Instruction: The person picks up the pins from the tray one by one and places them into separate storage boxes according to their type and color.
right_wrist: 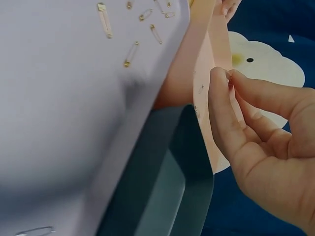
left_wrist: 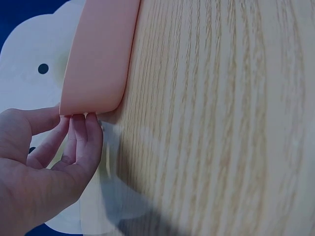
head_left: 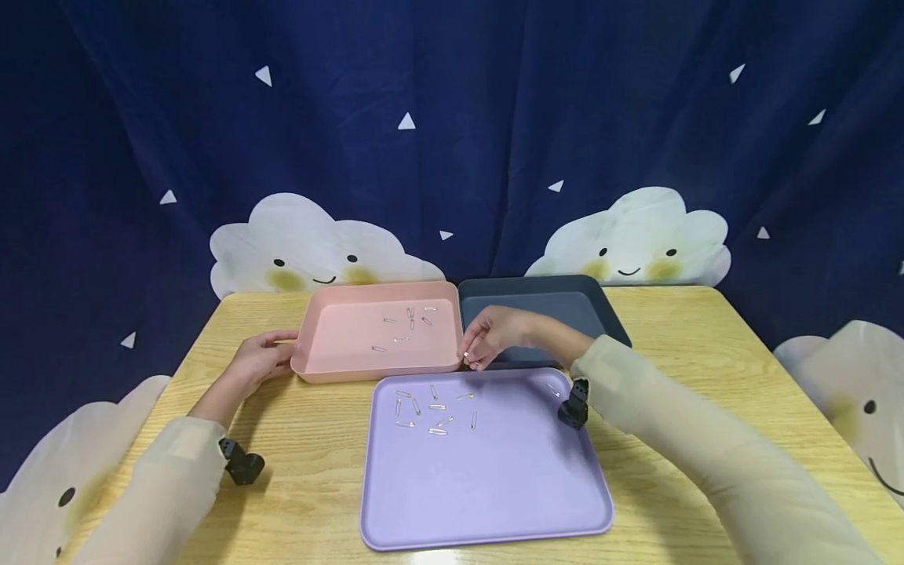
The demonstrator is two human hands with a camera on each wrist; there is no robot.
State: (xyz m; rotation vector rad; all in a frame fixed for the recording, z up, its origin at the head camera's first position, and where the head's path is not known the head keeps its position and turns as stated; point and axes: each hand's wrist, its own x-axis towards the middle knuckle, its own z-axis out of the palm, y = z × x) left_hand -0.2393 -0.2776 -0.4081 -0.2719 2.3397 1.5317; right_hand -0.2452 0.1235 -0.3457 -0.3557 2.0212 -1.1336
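My right hand (head_left: 494, 333) hovers over the near corner where the pink tray (head_left: 381, 373) and the dark grey tray (head_left: 544, 286) meet. Between thumb and fingertips it pinches a small safety pin (right_wrist: 228, 76), mostly hidden by the fingers. Silver safety pins (head_left: 401, 340) lie scattered inside the pink tray. My left hand (head_left: 260, 361) touches that tray's left end with its fingertips; the left wrist view shows them against the outer wall (left_wrist: 98, 73). Closer in, a lilac tray (head_left: 487, 486) bears several loose gold-headed safety pins (head_left: 437, 406).
On the lilac tray's upper right lies a lone silver pin (head_left: 553, 390), near the right wrist's black camera (head_left: 574, 404). All three trays stand on a wooden table (head_left: 304, 463). A navy curtain (head_left: 466, 157) with cloud shapes hangs behind it.
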